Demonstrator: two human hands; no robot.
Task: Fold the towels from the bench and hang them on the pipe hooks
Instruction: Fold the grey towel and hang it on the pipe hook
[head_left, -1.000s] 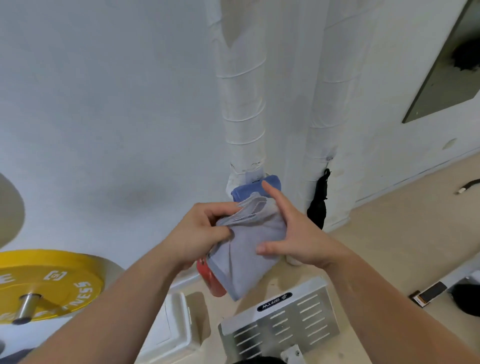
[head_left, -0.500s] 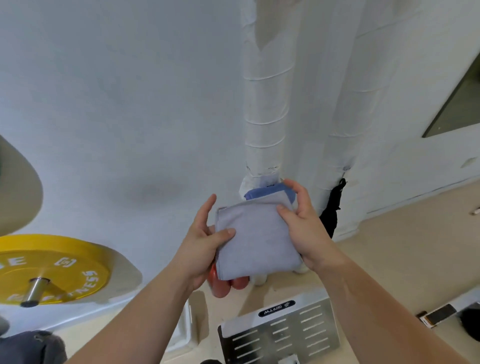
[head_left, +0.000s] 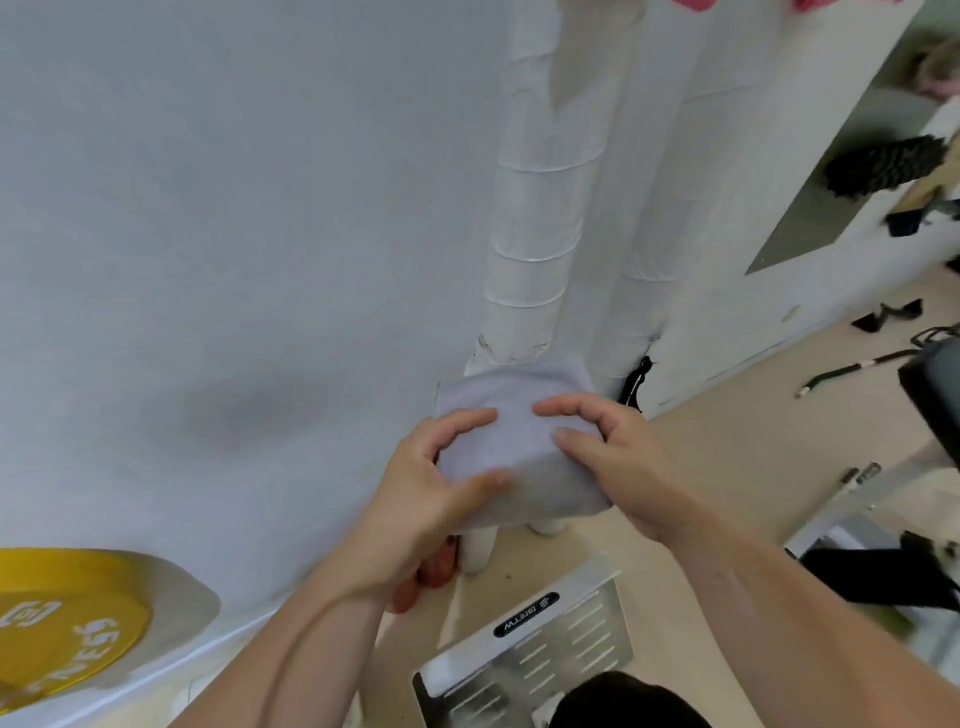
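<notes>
Fingers on both hands are clamped on the folded grey towel (head_left: 511, 431), left hand (head_left: 421, 499) with its thumb on top near the lower left corner, right hand (head_left: 618, 457) with curled fingertips pressing the top right. Below the fingers, a silver slotted plate (head_left: 524, 644) has a black badge, lettering upside down and not really readable. Far left of the fingers, a yellow weight plate (head_left: 67, 618) shows partial white letters. Just past the fingertips stand the white wrapped pipes (head_left: 540, 218). Compared with half a second ago, the towel sits flatter and now hides the blue one behind it.
</notes>
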